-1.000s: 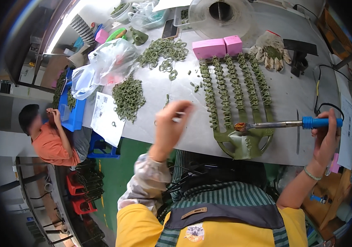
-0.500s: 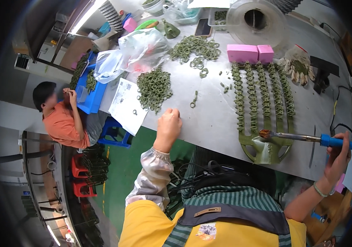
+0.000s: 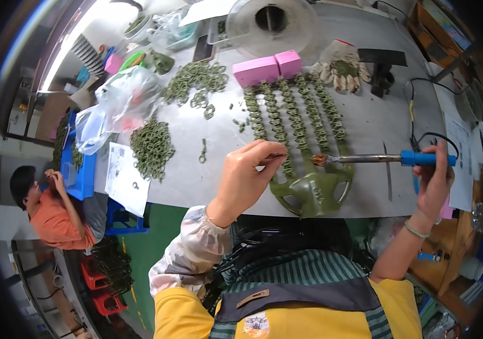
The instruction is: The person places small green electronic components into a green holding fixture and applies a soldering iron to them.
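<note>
My right hand (image 3: 436,175) is closed around the blue handle of a soldering iron (image 3: 374,159). Its brown-crusted tip points left, over the lower ends of the strips on a green moulded frame (image 3: 315,194). Several strips of that frame, lined with small green rings (image 3: 293,116), run away from me across the table. My left hand (image 3: 245,179) is pinched at the lower end of the leftmost strips; whatever sits between thumb and forefinger is too small to make out. The frame's far end rests by two pink blocks (image 3: 255,71).
Piles of loose green rings (image 3: 152,149) lie on the grey table left of the frame, near a plastic bag (image 3: 128,96) and a paper sheet (image 3: 124,183). Work gloves (image 3: 340,68) and a thin rod (image 3: 388,172) lie to the right. A co-worker in orange (image 3: 57,220) sits left.
The view has turned to the right. My left hand has moved from the table's near edge to the strips and now pinches there. The iron stays in my right hand, near the strip ends.
</note>
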`<act>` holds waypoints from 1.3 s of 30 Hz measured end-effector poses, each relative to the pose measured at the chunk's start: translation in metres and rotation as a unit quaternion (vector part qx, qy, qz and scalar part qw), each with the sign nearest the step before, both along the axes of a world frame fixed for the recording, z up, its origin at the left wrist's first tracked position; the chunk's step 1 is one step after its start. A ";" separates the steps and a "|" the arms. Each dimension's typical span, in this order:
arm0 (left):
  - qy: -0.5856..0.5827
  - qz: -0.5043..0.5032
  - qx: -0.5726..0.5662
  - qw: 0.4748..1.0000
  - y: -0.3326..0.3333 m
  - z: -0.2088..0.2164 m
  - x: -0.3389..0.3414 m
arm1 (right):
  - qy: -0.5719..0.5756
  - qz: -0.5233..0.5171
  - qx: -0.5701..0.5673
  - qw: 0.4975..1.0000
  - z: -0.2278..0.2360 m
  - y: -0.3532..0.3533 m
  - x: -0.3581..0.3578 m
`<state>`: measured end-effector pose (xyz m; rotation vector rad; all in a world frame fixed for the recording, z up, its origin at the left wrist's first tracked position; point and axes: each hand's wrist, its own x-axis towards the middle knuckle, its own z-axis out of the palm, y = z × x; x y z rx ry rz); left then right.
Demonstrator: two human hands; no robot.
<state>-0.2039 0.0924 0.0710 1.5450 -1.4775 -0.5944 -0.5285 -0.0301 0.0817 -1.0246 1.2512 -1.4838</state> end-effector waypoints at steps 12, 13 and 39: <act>-0.239 -0.019 -0.102 0.965 -0.040 -0.036 -0.031 | -0.026 0.037 0.000 0.999 -0.010 -0.006 0.023; -0.240 -0.013 -0.099 0.966 -0.040 -0.037 -0.030 | -0.028 0.041 -0.005 0.999 -0.010 -0.007 0.024; -0.317 0.135 0.117 0.931 0.071 -0.059 0.148 | 0.002 0.010 -0.003 1.000 0.004 0.003 -0.012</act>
